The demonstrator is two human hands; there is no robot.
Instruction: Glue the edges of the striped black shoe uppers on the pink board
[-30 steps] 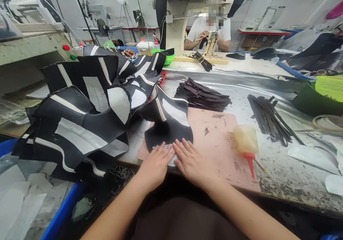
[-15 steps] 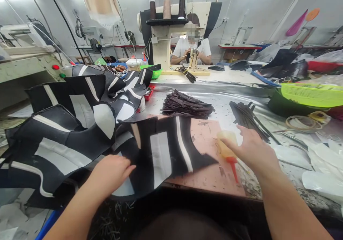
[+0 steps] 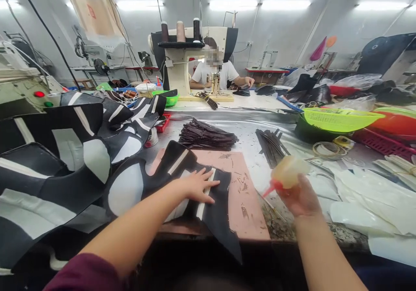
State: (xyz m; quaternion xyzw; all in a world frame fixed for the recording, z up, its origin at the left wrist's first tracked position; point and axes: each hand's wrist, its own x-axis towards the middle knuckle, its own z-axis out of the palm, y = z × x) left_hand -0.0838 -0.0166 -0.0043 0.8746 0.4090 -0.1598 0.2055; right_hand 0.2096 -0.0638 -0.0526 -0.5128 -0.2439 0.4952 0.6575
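Observation:
My left hand (image 3: 199, 186) lies with fingers spread on a black shoe-upper piece (image 3: 219, 200), pressing it near a white tape strip. That piece rests partly on a pink board (image 3: 248, 195), and one pointed end hangs over the table's front edge. My right hand (image 3: 300, 197) is wrapped round a squeeze glue bottle (image 3: 290, 171) of yellowish, see-through plastic. The bottle is held up and tilted, its red nozzle (image 3: 272, 188) pointing left and down, apart from the black piece. More black pieces with white patches (image 3: 39, 213) are heaped at the left.
Dark strips (image 3: 208, 135) are bundled behind the board, with a second bunch (image 3: 269, 143) to their right. White sheets (image 3: 367, 195) and a lime-green basket (image 3: 341, 119) stand at the right. A sewing machine (image 3: 182, 65) is ahead; another person (image 3: 212, 76) sits behind it.
My right hand has picked up the glue bottle from the board and tipped it. My left hand has moved right and flattened on the black piece, which now lies turned. The view has shifted right.

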